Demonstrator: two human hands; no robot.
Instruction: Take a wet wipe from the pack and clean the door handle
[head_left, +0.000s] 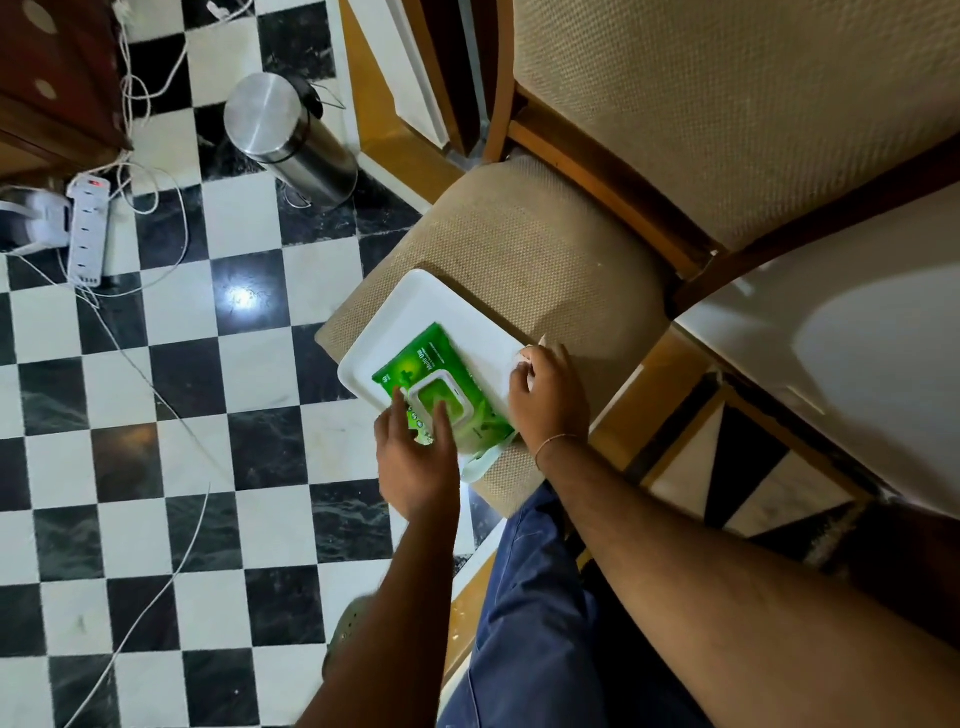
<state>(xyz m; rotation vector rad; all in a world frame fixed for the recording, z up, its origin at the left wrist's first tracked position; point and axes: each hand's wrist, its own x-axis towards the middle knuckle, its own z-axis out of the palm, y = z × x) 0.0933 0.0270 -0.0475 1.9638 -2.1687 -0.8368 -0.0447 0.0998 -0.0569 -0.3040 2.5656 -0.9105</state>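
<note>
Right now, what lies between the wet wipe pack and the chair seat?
In the head view, a white tray lies between them: the green wet wipe pack rests on it, and the tray sits on the beige chair seat.

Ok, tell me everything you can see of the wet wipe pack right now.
The wet wipe pack is a soft green packet with white print and a white-framed flip lid on top, which looks shut. It lies flat on a white tray that rests on the woven beige seat of a chair. The left hand has fingers on the lid and the packet's near edge; the right hand rests at its right end. The white piece at its near corner is unclear.
</note>
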